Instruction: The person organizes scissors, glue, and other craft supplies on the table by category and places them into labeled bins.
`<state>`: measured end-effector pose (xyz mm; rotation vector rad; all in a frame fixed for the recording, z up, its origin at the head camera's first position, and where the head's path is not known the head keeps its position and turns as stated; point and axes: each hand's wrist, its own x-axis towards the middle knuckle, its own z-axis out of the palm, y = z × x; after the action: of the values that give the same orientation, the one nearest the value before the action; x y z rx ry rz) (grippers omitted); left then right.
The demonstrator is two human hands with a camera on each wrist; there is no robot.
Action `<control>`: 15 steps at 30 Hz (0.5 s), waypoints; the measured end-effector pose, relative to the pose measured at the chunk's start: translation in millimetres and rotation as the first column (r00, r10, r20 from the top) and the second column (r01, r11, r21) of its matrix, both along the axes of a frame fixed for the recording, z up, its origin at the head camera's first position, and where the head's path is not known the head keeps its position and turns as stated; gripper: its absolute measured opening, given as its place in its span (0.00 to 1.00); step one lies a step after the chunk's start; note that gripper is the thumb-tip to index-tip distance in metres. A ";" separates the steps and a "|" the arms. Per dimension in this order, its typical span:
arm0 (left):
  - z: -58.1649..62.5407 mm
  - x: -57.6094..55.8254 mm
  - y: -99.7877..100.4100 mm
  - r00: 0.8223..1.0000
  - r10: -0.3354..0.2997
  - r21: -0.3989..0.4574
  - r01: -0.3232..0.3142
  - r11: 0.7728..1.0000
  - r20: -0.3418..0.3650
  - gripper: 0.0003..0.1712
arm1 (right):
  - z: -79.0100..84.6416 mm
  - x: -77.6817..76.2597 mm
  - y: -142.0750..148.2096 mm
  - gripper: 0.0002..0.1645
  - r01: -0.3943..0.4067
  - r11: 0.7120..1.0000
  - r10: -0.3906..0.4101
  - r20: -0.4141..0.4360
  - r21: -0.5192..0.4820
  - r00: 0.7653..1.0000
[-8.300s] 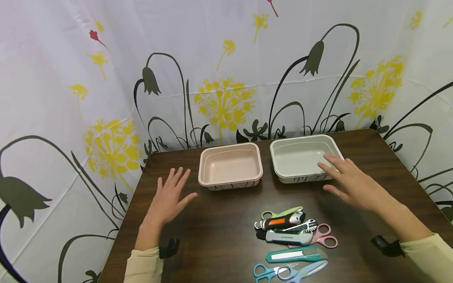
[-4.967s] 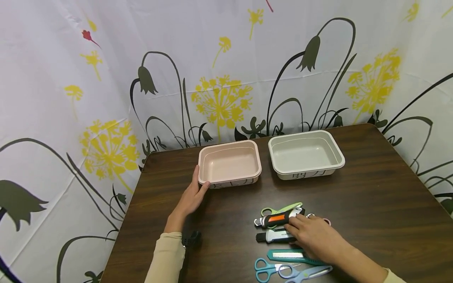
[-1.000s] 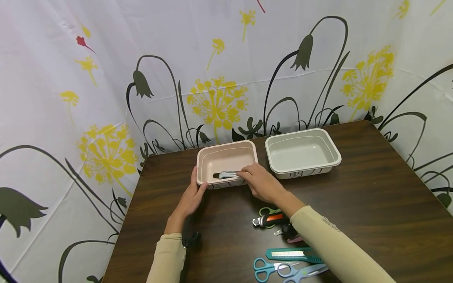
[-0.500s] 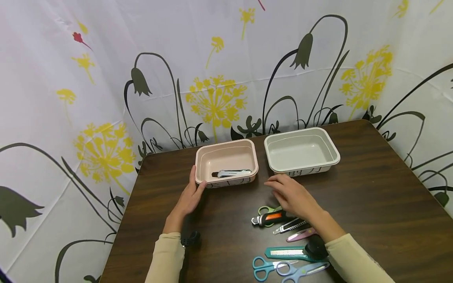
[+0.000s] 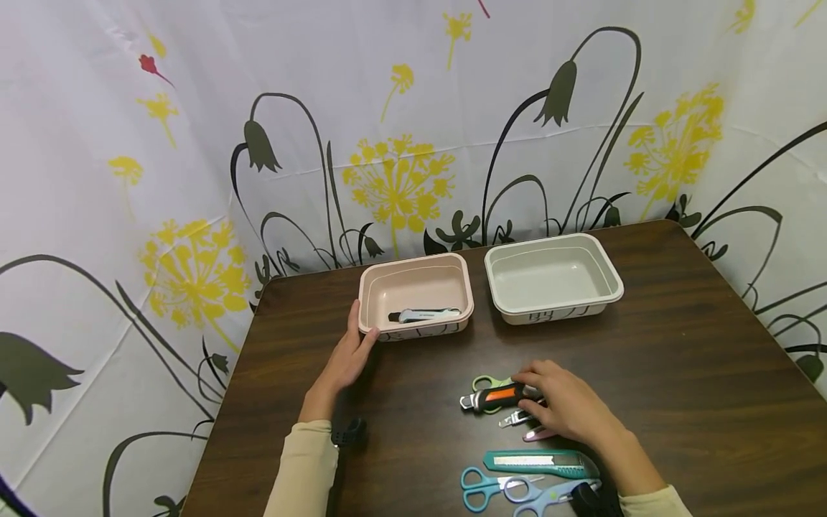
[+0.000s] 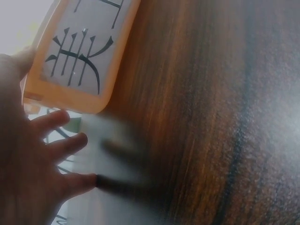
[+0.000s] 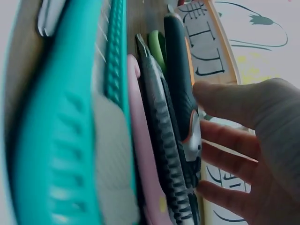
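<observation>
My left hand (image 5: pixel 342 361) steadies the left end of the pink box (image 5: pixel 416 273), thumb at its front rim; the left wrist view shows spread fingers beside its lettered label (image 6: pixel 79 61). A white and black utility knife (image 5: pixel 426 314) lies inside the box. My right hand (image 5: pixel 571 403) reaches over the black and orange utility knife (image 5: pixel 500 397), its thumb on the near side and fingers at the far side. In the right wrist view the fingers look straight and spread, with fingertips (image 7: pixel 206 185) right at that knife. Beneath the hand lie a slim silver-black knife (image 7: pixel 161 98) and pink-handled scissors (image 7: pixel 143 140).
A pale grey-green box (image 5: pixel 552 276) with a lettered front stands right of the pink one. Green-handled scissors (image 5: pixel 487 382) lie partly under the orange knife. Nearer are a teal utility knife (image 5: pixel 536 462), blue scissors (image 5: pixel 478 490) and lavender-blue scissors (image 5: pixel 549 497) on the wooden table (image 5: pixel 698 345).
The white and black knife has gone from the pile into the pink box, let go by my right hand, which has come back to the pile. My left hand stays at the box.
</observation>
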<state>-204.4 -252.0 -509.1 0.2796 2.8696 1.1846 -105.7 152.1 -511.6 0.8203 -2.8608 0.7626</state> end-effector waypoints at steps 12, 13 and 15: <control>-0.4 0.2 -0.6 1.000 0.007 -0.002 -0.007 1.000 0.001 0.45 | -9.3 4.8 -6.8 0.27 0.019 1.000 -0.019 -0.037 -0.025 0.999; 0.0 -0.1 -0.5 1.000 0.004 -0.001 -0.004 1.000 -0.001 0.45 | -9.1 4.5 -7.6 0.26 0.020 1.000 -0.021 -0.036 -0.023 0.999; 0.8 -0.4 -0.4 1.000 0.004 -0.001 -0.004 1.000 -0.002 0.46 | -9.2 4.1 -9.1 0.26 0.022 1.000 -0.022 -0.039 -0.009 0.999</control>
<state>-204.8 -252.4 -508.3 0.2755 2.8741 1.1837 -101.6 143.0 -520.8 0.7924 -2.8259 0.7473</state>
